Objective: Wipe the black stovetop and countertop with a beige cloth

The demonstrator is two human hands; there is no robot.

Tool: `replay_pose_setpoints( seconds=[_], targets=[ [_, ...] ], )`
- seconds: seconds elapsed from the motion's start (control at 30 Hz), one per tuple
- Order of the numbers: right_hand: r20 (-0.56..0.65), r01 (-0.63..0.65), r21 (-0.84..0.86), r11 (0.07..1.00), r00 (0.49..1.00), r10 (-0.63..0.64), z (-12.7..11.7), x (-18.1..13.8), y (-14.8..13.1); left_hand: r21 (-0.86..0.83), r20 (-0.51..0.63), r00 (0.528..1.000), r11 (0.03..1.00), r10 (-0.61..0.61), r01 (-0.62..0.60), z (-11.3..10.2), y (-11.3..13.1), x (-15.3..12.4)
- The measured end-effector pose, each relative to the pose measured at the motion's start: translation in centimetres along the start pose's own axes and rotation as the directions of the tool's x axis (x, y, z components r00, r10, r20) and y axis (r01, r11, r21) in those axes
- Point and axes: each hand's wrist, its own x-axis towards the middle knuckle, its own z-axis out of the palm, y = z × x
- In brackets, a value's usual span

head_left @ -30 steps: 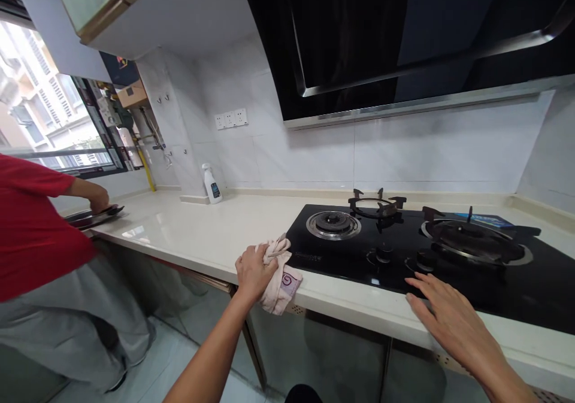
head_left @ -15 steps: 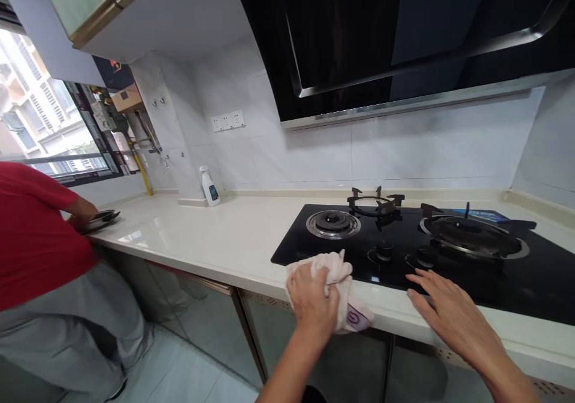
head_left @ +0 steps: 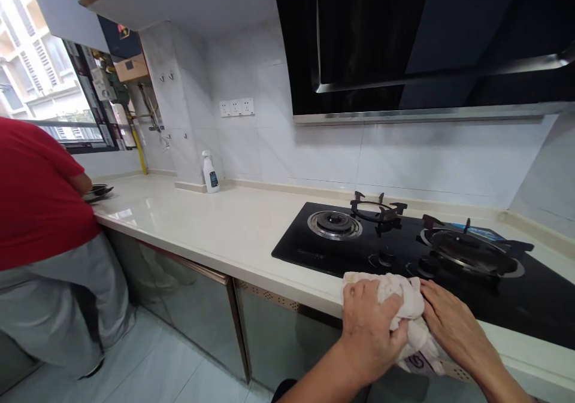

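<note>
My left hand [head_left: 371,326] is closed around a crumpled pale pink cloth [head_left: 406,298] at the front edge of the cream countertop [head_left: 233,229], just in front of the black glass gas hob [head_left: 494,283]. My right hand [head_left: 453,331] lies against the right side of the cloth, fingers stretched out and touching it. The hob has a left burner [head_left: 335,223], a loose black pan support [head_left: 378,206] behind it, and a right burner [head_left: 471,250] with its support on. Two knobs [head_left: 381,259] sit just beyond the cloth.
A person in a red shirt [head_left: 36,193] stands at the left end of the counter over a dark pan [head_left: 96,192]. A white spray bottle [head_left: 210,172] stands by the tiled wall. A black range hood [head_left: 426,38] hangs overhead. Glass-fronted cabinets [head_left: 188,307] run under the counter.
My left hand has slid the cloth to the right along the counter's front edge, from the hob's left corner to meet my right hand, which now touches the cloth.
</note>
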Motion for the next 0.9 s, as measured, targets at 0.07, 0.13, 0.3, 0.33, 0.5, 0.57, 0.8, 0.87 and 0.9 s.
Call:
replay_pose_setpoints(
  seconds=[0.07,0.13,0.3,0.33,0.5,0.57,0.8,0.87,0.9],
  targets=[
    [0.005,-0.022,0.011,1.000,1.000,0.022,-0.3,0.1,-0.3,-0.013,-0.008,1.000,1.000,0.009,-0.009,-0.9,-0.9,-0.4],
    [0.023,-0.049,0.024,0.998,0.999,0.049,-0.7,0.2,-0.7,-0.003,-0.028,1.000,1.000,-0.006,0.006,-1.9,-2.0,-0.7],
    [0.055,-0.091,0.055,0.994,0.995,0.088,-1.5,0.4,-1.6,0.102,-0.127,0.990,0.993,-0.053,0.066,-4.8,-6.6,-2.0],
    [0.057,-0.095,0.059,0.994,0.994,0.092,-1.5,0.4,-1.6,0.138,-0.147,0.987,0.987,-0.062,0.083,-5.5,-7.9,-2.3],
    [0.072,-0.118,0.063,0.991,0.991,0.113,-1.3,0.4,-1.9,0.335,-0.200,0.978,0.934,-0.057,0.123,-9.5,-15.0,-4.6],
    [0.079,-0.124,0.063,0.990,0.990,0.119,-1.2,0.4,-2.0,0.400,-0.211,0.976,0.907,-0.045,0.128,-11.1,-18.0,-5.6],
    [0.066,-0.146,0.053,0.988,0.988,0.142,-0.9,0.3,-2.2,0.466,-0.279,0.951,0.848,-0.131,0.254,-15.0,-25.2,-7.2],
    [0.062,-0.147,0.049,0.988,0.988,0.144,-0.7,0.4,-2.2,0.466,-0.294,0.945,0.841,-0.146,0.275,-15.2,-25.5,-7.0],
    [0.059,-0.149,0.047,0.988,0.988,0.146,-0.6,0.5,-2.2,0.469,-0.306,0.939,0.834,-0.155,0.290,-15.1,-25.3,-6.7]
  ],
)
